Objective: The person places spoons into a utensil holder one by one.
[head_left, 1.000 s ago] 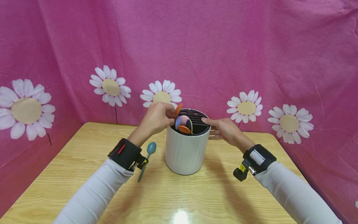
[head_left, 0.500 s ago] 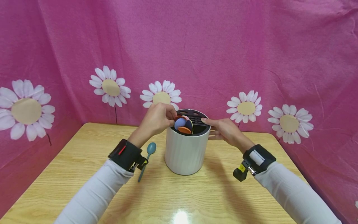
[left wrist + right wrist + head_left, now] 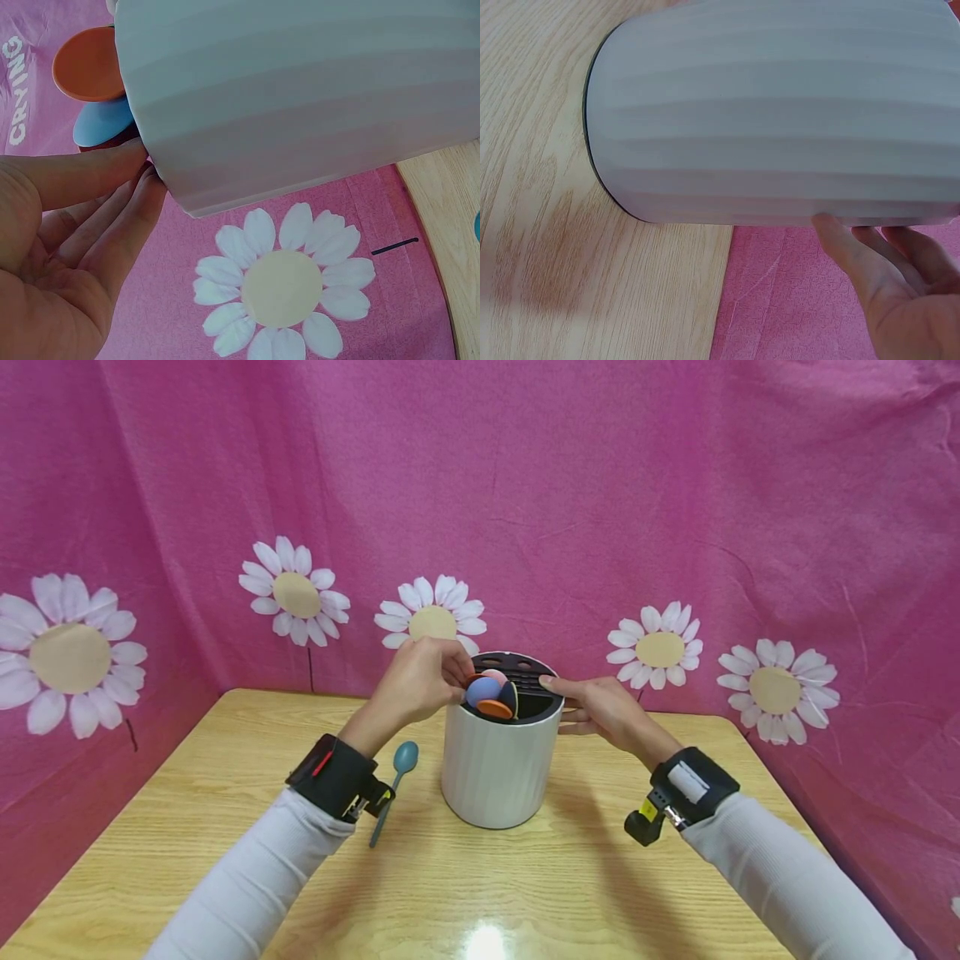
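Note:
A white ribbed utensil holder (image 3: 491, 777) with a black slotted top (image 3: 517, 668) stands upright on the table. Several coloured spoons crowd its left front opening, with a blue spoon bowl (image 3: 483, 692) and an orange spoon bowl (image 3: 494, 708) showing. My left hand (image 3: 427, 677) pinches a second orange spoon (image 3: 472, 678) low at the holder's left rim; its handle is hidden. In the left wrist view, the thumb and fingers meet right at the rim. My right hand (image 3: 600, 702) grips the holder's right rim, thumb on the black top, other fingers along the outer wall.
A teal spoon (image 3: 406, 757) lies on the wooden table (image 3: 480, 877), left of the holder and near the left wrist camera. A pink cloth (image 3: 525, 485) with white daisies hangs behind and at both sides.
The orange spoon at my left fingers stood upright and has come down to the rim. The blue bowl has shifted and shows more. Left hand has barely moved; right hand stays put.

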{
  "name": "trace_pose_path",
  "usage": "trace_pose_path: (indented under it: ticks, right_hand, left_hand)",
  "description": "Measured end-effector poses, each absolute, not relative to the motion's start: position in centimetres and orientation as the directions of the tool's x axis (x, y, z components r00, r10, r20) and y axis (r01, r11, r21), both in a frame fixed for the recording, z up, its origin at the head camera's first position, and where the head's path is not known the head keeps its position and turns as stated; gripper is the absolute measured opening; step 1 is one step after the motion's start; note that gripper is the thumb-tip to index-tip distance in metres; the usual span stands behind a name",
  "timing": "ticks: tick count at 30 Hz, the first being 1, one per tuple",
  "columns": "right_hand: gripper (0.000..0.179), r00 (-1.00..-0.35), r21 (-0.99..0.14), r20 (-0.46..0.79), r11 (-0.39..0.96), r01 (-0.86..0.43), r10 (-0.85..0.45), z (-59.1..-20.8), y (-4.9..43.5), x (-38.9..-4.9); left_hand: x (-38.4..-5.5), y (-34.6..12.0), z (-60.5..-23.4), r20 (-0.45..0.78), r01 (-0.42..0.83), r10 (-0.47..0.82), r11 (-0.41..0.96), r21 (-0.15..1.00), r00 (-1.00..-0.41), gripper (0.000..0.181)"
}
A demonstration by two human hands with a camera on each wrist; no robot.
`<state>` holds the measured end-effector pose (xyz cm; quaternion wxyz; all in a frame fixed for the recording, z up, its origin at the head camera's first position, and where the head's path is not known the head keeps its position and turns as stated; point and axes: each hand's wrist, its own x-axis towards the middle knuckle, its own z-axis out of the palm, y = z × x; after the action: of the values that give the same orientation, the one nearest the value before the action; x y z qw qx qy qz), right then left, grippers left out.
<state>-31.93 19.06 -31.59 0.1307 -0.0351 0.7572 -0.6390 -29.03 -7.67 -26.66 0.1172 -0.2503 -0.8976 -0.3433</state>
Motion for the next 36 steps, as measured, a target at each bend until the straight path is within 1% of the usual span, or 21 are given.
trace_pose_path:
  ticks: [16, 22, 26, 31, 36]
  right_hand:
    - [0.055, -0.964, -0.976, -0.157, 0.184, 0.118, -0.215, -31.6, 19.2, -31.9]
    - [0.055, -0.964, -0.978, -0.160, 0.168, 0.125, -0.215, -31.7, 19.2, -31.9]
    - [0.055, -0.963, -0.978, -0.161, 0.165, 0.127, -0.216, -31.7, 19.1, -32.0]
    - [0.057, -0.962, -0.977, -0.160, 0.176, 0.122, -0.220, -31.7, 19.2, -32.0]
    - [0.056, -0.962, -0.978, -0.161, 0.171, 0.124, -0.222, -31.7, 19.2, -32.0]
  left_hand:
    - [-29.0, -7.5, -26.7, 0.384, 0.532, 0.370, 0.643, 0.551, -0.846, 0.019]
    - [-28.9, -7.9, -26.8, 0.383, 0.525, 0.361, 0.631, 0.571, -0.850, 0.019]
    - [-29.0, -8.3, -26.9, 0.395, 0.503, 0.318, 0.633, 0.588, -0.862, 0.020]
    - [-29.3, -8.9, -27.2, 0.429, 0.459, 0.229, 0.678, 0.574, -0.874, 0.013]
    - [-29.7, -9.5, -28.0, 0.390, 0.376, 0.161, 0.729, 0.572, -0.906, 0.010]
